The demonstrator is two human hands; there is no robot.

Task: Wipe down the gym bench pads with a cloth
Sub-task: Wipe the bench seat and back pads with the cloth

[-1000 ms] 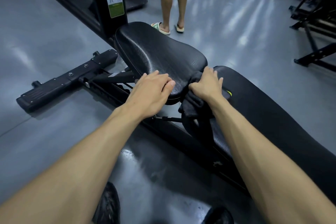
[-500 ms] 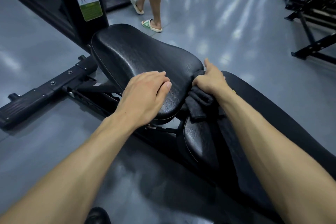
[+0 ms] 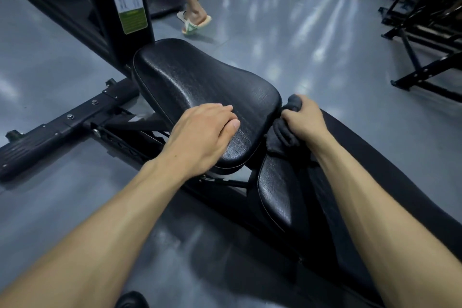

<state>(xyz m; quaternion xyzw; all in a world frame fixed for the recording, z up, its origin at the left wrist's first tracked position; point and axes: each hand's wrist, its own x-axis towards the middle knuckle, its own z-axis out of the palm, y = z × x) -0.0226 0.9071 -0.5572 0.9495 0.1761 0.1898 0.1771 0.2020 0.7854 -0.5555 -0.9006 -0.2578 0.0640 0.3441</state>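
Observation:
A black padded bench seat [image 3: 200, 82] lies in the middle of the view, with the long back pad [image 3: 277, 197] running down to the right. My left hand [image 3: 202, 132] rests flat on the near edge of the seat pad, fingers relaxed. My right hand [image 3: 303, 120] grips a bunched dark grey cloth [image 3: 283, 132] at the gap between the seat pad's right edge and the back pad. Part of the cloth is hidden under the hand.
A black upright post with an exercise label [image 3: 127, 0] stands behind the seat. A black steel foot bar [image 3: 62, 122] juts left along the grey floor. A person in sandals [image 3: 195, 20] walks behind the bench. Black racks [image 3: 425, 40] stand at right.
My right hand with the cloth has shifted slightly along the seat pad's right edge. My left hand stays on the pad. The person behind has stepped left.

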